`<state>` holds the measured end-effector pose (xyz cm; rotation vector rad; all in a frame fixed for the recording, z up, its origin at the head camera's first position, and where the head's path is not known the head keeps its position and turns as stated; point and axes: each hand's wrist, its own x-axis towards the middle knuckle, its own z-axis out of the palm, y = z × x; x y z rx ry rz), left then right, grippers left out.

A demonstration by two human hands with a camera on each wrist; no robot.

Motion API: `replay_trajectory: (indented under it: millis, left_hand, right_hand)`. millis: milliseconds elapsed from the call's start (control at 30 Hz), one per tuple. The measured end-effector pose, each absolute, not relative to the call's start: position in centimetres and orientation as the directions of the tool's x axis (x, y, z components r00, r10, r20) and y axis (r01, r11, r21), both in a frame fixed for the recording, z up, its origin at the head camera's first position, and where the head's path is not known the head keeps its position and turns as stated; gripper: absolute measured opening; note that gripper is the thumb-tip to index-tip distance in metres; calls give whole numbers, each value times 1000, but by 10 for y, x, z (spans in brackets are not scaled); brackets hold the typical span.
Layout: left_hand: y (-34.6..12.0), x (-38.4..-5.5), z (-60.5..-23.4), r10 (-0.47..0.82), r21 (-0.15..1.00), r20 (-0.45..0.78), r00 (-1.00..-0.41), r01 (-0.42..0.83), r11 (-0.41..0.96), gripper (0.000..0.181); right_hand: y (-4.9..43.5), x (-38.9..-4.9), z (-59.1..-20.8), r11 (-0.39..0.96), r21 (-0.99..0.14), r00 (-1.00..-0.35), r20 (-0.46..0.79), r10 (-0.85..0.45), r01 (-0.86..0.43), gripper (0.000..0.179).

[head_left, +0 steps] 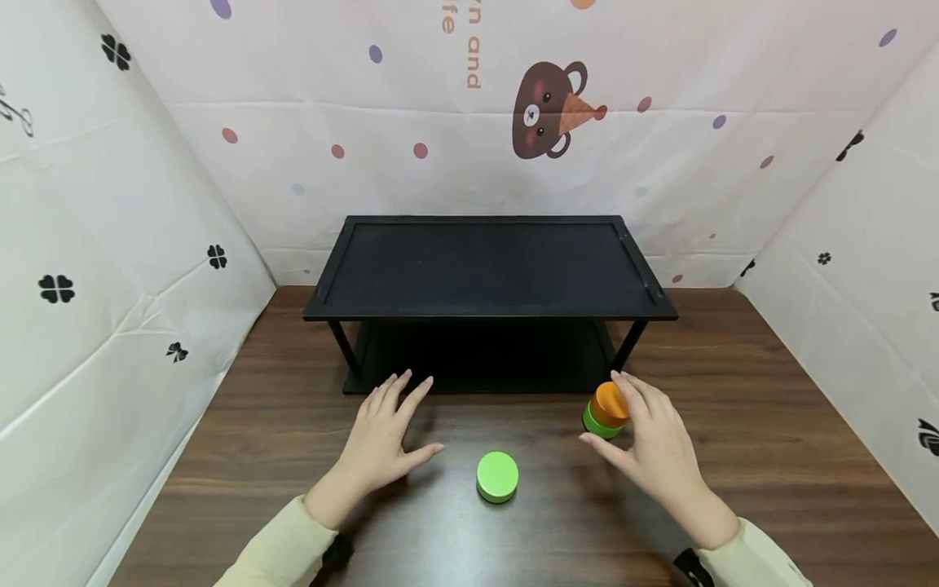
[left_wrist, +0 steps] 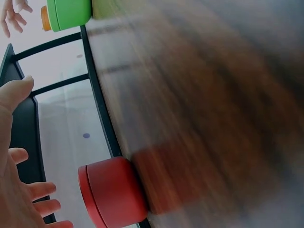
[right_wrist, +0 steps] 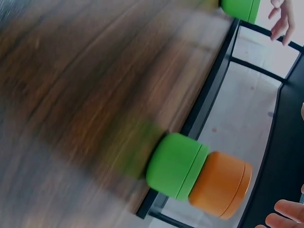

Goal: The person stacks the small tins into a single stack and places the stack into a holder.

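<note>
My left hand [head_left: 376, 444] hovers over the table with fingers spread and thumb apart. A round red jar [left_wrist: 114, 192] with a lid stands beside its fingers in the left wrist view; the hand hides it in the head view. On the right, an orange jar [head_left: 609, 403] is stacked on a green jar [right_wrist: 175, 165]. My right hand [head_left: 656, 444] hangs next to this stack, thumb and fingers spread, partly covering it from above. In the right wrist view its fingertips [right_wrist: 287, 211] are apart from the orange jar. Another green jar [head_left: 497, 476] stands alone between the hands.
Behind the hands stands a black two-tier shelf [head_left: 484, 269], its lower board near the jars. The brown wooden table [head_left: 242, 456] is enclosed by white printed sheets [head_left: 440, 179] at the back and both sides.
</note>
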<state>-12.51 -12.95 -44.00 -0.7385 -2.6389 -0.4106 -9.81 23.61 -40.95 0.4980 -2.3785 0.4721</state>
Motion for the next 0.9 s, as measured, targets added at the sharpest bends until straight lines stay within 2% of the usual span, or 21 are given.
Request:
replay_trajectory:
  millis: [267,500,900]
  left_hand:
    - [-135,-124,-441,397,207,424,-814,513,833,93]
    - [-141,-128,-445,351,271,436,-829,493,827,93]
    - [-150,-130,-449,296,307,422,-857,443,843,95]
  right_hand:
    - [245,-101,-414,869,-213,-728,651,-215,-447,91]
    - [254,-103,-417,879,-288,-807,568,-162,-379,97]
    - [267,-104,-423,890,-349,-884,453,-116,-295,103]
